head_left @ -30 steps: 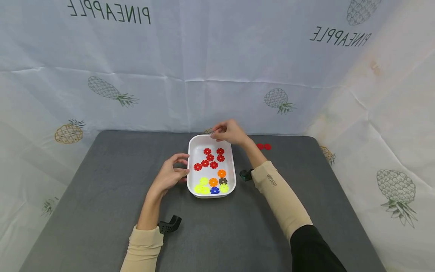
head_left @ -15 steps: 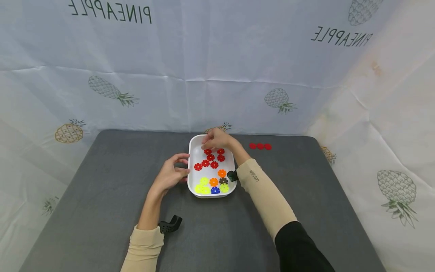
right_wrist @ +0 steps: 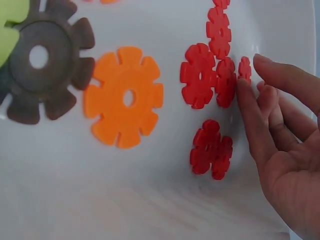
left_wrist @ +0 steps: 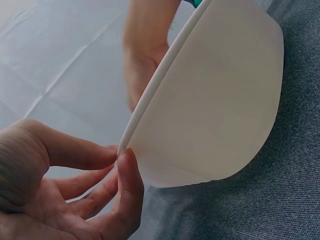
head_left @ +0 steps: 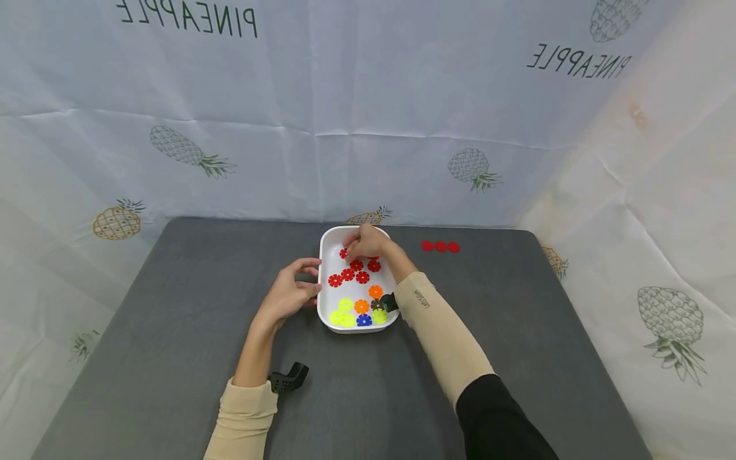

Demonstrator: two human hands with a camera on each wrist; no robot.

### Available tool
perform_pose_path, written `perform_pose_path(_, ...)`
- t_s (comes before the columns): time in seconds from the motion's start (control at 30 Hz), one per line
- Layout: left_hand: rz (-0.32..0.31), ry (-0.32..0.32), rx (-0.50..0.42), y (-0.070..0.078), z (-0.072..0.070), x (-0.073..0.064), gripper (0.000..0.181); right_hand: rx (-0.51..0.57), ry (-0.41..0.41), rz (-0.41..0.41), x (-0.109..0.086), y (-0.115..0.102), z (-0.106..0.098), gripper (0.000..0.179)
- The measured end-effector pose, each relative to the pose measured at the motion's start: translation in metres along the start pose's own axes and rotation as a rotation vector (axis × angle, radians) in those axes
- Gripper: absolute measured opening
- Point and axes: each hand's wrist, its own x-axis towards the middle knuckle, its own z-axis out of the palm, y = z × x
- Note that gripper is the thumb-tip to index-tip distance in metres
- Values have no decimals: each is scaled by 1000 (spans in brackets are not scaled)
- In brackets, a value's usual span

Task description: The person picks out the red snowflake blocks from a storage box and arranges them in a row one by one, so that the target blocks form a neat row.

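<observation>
Grey worktop [head_left: 190, 306] bears an oblong white tray [head_left: 345, 291] lengthwise forward, left fingers [left_wrist: 130, 182] pinching it, right fingers [right_wrist: 254, 117] slightly parted beside red notched discs [right_wrist: 196, 89].

The left hand [left_wrist: 60, 215] is pinching a white tray [left_wrist: 215, 95] by its edge; beyond it, the right hand [left_wrist: 141, 75] is showing.

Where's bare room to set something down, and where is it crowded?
Bare table: right of the right sleeve, nearer than the three red discs; also left of the left sleeve. Crowded: the tray, yellow discs clustered at its near end, red ones beyond.
</observation>
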Motion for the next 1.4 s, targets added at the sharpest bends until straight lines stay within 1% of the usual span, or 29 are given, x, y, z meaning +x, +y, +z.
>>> perform_pose_path(0.23, 2, 1, 0, -1, 0, 1, 57, 17, 45, 14, 1, 4, 7, 29)
perform_pose_path(0.4, -14, 1, 2, 0, 0, 1, 57, -30, 73, 8, 1, 4, 11, 25)
perform_pose_path(0.53, -18, 4, 6, 0, 0, 1, 57, -62, 75, -22, 1, 4, 16, 26)
perform_pose_path(0.73, -7, 4, 8, 0, 0, 0, 56, -51, 61, -68, 3, 5, 21, 32)
perform_pose_path(0.9, -3, 4, 9, -1, 0, 1, 56, -9, 68, -68, 4, 10, 21, 34)
perform_pose_path(1.07, -1, 4, 10, 0, 0, 2, 56, 15, 86, -73, 5, 11, 23, 30)
perform_pose_path(1.2, -7, 7, 15, 1, -1, 1, 57, 8, 100, -75, 6, 9, 26, 28)
perform_pose_path(1.4, -5, 3, 10, 0, -1, 1, 57, -20, 109, -65, 5, 6, 31, 31)
